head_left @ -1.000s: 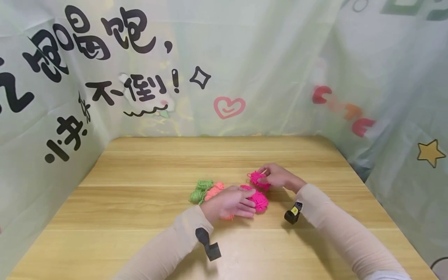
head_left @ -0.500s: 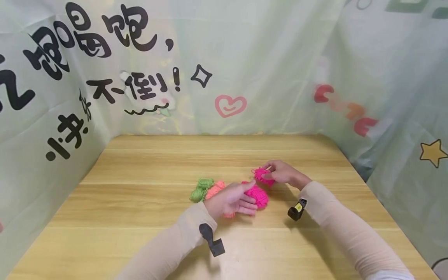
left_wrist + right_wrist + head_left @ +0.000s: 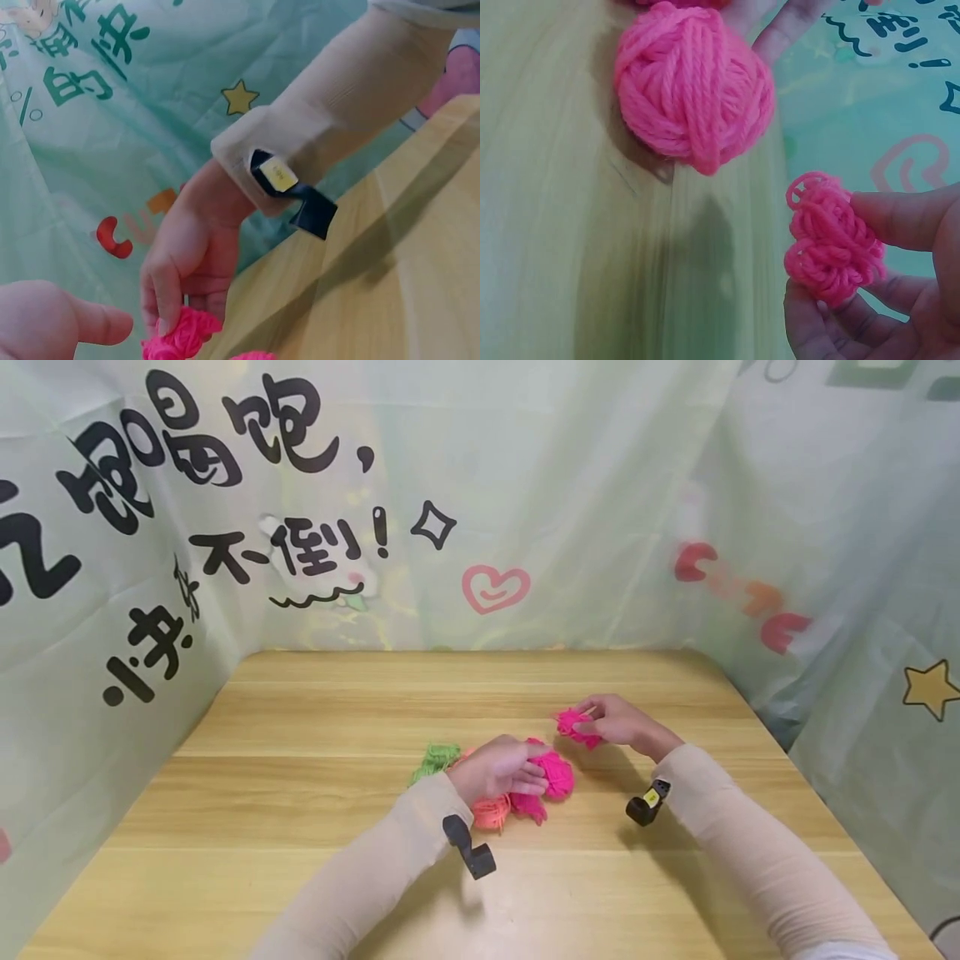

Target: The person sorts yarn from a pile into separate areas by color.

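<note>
Between the thumb and fingers of my right hand (image 3: 628, 725) is a small bright pink yarn bundle (image 3: 577, 727), pinched above the wooden table. The right wrist view shows that bundle (image 3: 832, 244) up close, with loose loops on it. My left hand (image 3: 504, 768) hovers or rests at the left side of a larger pink yarn ball (image 3: 557, 775), fingers loosely extended; contact is unclear. Below the left hand lie another pink yarn piece (image 3: 529, 807) and coral yarn (image 3: 491, 814), both partly covered. Green yarn (image 3: 435, 760) sits behind the left wrist.
The wooden table (image 3: 337, 710) has a printed cloth (image 3: 585, 527) standing behind it and along both sides. Black camera mounts stick out from the left wrist (image 3: 471, 850) and the right wrist (image 3: 647, 803), low over the table.
My right hand has moved up and right with the small pink bundle. My left hand has shifted slightly right and up, and a pink piece below it has come into view.
</note>
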A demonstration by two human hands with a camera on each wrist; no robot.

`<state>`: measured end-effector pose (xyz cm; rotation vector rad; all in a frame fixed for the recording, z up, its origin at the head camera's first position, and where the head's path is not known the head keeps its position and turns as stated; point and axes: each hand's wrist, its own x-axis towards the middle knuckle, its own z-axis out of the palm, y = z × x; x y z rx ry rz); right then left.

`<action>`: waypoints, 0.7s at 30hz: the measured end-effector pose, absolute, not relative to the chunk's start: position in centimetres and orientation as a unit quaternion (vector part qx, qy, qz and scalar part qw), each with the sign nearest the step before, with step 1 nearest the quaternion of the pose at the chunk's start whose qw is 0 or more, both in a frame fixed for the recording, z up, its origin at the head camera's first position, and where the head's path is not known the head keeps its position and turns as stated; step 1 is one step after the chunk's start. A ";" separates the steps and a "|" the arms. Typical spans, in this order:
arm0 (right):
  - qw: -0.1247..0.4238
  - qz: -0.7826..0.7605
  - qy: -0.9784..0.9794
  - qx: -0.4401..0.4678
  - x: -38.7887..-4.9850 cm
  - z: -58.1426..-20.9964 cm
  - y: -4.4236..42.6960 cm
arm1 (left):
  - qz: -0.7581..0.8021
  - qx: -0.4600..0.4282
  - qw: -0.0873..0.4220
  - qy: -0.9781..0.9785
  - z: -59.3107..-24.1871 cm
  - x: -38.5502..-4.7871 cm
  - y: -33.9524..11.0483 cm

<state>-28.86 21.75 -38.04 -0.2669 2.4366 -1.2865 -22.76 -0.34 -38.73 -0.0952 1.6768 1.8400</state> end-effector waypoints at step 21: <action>0.176 -0.464 0.864 -0.080 -28.9 -37.0 22.6 | 0.443 -0.006 0.175 0.879 -38.4 -24.1 1.3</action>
